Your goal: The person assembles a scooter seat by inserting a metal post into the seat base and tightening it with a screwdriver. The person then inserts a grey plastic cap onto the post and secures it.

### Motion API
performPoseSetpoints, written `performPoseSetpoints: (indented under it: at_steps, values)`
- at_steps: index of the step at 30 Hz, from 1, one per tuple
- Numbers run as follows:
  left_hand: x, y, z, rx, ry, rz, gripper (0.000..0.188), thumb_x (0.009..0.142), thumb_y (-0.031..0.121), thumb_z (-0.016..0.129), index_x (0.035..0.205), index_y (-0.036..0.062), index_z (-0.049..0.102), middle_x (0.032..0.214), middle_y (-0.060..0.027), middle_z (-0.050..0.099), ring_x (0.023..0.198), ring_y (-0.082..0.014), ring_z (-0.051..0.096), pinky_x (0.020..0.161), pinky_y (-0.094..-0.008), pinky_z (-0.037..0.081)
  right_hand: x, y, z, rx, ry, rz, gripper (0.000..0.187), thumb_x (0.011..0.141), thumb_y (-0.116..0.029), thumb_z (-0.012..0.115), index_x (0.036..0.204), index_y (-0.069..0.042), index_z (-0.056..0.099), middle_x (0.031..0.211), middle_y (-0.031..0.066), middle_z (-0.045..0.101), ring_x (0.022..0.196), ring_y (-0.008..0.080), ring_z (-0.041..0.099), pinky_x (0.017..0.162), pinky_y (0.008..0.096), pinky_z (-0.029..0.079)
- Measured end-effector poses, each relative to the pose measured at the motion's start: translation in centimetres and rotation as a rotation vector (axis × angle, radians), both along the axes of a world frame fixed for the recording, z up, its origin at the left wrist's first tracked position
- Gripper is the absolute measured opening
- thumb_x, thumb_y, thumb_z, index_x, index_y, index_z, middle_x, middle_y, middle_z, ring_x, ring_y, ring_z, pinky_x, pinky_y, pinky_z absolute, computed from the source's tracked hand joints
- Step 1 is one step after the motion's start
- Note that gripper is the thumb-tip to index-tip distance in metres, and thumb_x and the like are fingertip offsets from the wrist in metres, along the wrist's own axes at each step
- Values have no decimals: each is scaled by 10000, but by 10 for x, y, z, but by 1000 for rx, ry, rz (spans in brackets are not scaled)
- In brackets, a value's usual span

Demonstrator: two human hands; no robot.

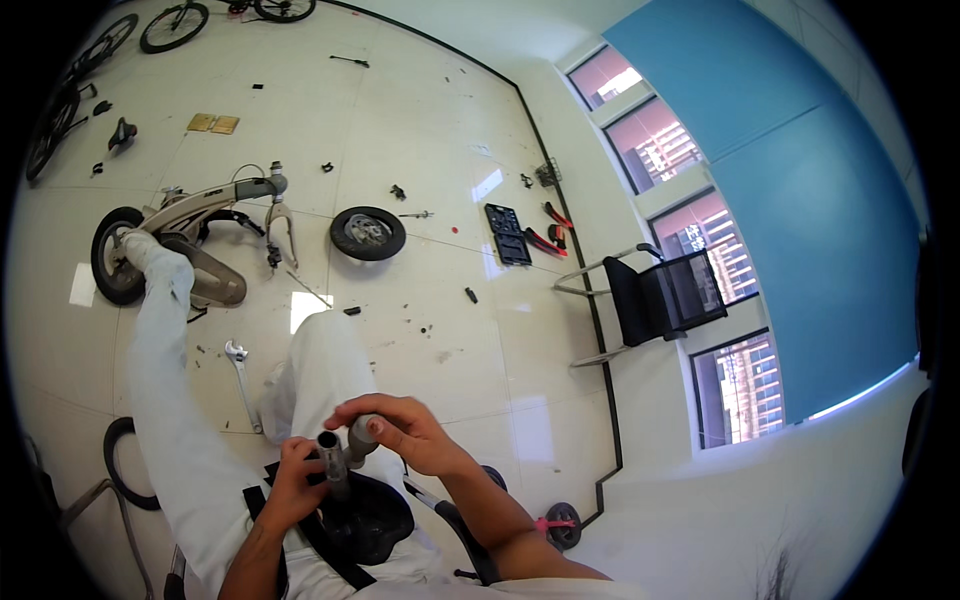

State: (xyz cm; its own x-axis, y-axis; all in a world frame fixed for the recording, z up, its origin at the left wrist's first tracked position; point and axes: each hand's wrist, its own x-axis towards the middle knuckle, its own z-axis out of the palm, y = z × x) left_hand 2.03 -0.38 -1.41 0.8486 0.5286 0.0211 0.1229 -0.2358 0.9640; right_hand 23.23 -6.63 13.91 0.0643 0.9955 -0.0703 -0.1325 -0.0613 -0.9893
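In my lap rests a black saddle-like piece (370, 525). A hollow grey metal tube (331, 458) stands up from it, its round opening towards me. My left hand (297, 482) is closed round the left side of this tube. My right hand (408, 432) is closed on a short grey cylinder (361, 436) with a rounded end, right beside the tube. Whether the cylinder is joined to the tube, I cannot tell. Left of my knee, an adjustable wrench (241, 380) lies on the floor. My left foot is by the partly dismantled bike (215, 205).
Ahead lie a loose wheel (367, 233), small parts, an open black tool case (508, 234) and red-handled pliers (545, 241). A black chair (650, 300) stands by the windows at right. A flat yellow-brown piece (213, 123) and several bikes are at far left. A tyre (122, 460) lies near left.
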Motion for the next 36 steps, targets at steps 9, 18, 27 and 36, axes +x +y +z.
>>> performPoseSetpoints:
  at_steps: [9,18,27,36]
  values:
    - [0,2,-1,19,-48,-15,297,641,-11,780,924,77,751,1209,-64,609,1221,-329,438,1073,-431,389,-13,11,-1,251,-1008,-358,296,907,-239,745,1102,-24,690,947,97,705,834,252,650,744,363,503]
    - [-2,1,2,-17,-18,-21,322,681,18,776,995,90,766,1247,-54,630,1255,-301,432,1097,-410,336,-2,11,3,145,-373,-16,346,957,-19,615,1298,-1,561,1296,157,656,1193,209,624,1041,365,465]
    - [-1,2,0,-20,4,-27,327,679,17,771,996,97,770,1261,-53,625,1256,-299,437,1097,-406,353,-6,9,-2,35,-550,-120,369,836,-137,830,1110,-25,610,1153,111,697,1074,207,673,980,361,487]
    - [1,1,1,15,-16,-3,268,668,14,785,923,89,753,1203,-47,601,1211,-308,443,1072,-409,389,-15,11,8,18,-74,-109,340,946,-92,669,1278,-22,651,1226,112,693,1105,238,668,1007,352,482]
